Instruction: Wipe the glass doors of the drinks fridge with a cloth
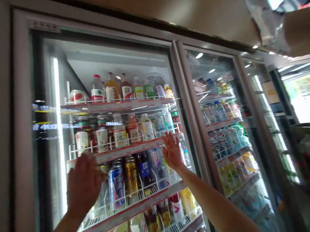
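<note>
Right grip (171,152): fingers spread, raised before the glass door (24,104); contact unclear.
Left grip (84,182): blurred; cannot tell whether its fingers are spread.
Drinks: bottles (120,132) and cans (116,185) stand on shelves beyond both grips.
Progress: door appears shut, drinks in view all shelved.
Edges: upright frame (189,92) right of the right grip; open room between the two grips.

Daylight glares through a window (306,100) at far right; a tan panel (160,7) runs overhead.
</note>
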The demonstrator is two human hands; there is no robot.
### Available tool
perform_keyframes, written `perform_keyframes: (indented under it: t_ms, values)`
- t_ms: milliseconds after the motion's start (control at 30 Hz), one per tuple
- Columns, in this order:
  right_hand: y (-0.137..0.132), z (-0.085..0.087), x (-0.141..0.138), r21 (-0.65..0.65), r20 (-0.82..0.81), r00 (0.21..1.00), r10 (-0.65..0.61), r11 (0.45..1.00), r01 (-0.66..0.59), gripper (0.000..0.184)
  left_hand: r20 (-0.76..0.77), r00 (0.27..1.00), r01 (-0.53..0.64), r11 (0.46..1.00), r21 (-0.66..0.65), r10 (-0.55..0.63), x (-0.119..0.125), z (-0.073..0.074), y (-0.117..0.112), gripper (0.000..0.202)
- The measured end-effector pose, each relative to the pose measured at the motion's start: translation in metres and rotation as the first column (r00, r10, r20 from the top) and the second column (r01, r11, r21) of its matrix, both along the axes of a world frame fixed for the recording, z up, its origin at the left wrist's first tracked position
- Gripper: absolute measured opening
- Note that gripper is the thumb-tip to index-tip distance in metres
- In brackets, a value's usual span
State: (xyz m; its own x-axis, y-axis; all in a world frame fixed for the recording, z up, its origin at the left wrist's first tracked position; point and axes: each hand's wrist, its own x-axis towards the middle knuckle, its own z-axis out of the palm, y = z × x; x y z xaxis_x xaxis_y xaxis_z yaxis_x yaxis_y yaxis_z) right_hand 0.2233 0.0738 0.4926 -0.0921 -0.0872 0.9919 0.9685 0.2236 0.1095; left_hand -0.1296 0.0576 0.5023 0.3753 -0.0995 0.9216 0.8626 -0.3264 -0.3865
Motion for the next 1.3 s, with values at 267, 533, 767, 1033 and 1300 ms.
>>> perform_keyframes:
  t_ms: [267, 533, 767, 1033, 1300]
  values:
    - [0.002, -0.002, 0.001, 0.043, -0.003, 1.0, 0.009, 0.999, -0.008, 0.057, 0.234, 0.962, -0.158, 0.985, 0.072, 0.138, -0.02, -0.015, -0.009, 0.063]
    - [0.001, -0.004, 0.001, 0.035, -0.009, 1.0, -0.002, 0.999, 0.003, 0.057, -0.153, 0.978, -0.135, 0.989, 0.054, 0.142, -0.017, -0.032, -0.013, 0.066]
    - [0.0, -0.005, 0.0, 0.064, -0.011, 1.0, 0.019, 0.998, -0.018, 0.056, -0.061, 0.988, -0.136, 0.989, 0.049, 0.139, 0.006, -0.03, -0.013, 0.064]
    - [0.002, -0.005, 0.0, 0.061, -0.013, 1.0, 0.015, 0.998, -0.014, 0.058, 0.241, 0.965, -0.116, 0.992, 0.039, 0.103, 0.013, 0.036, -0.004, 0.057]
    - [0.002, -0.005, 0.001, 0.059, -0.013, 0.999, 0.034, 0.998, -0.034, 0.058, -0.388, 0.917, -0.087, 0.995, 0.043, 0.097, 0.033, 0.044, -0.005, 0.055]
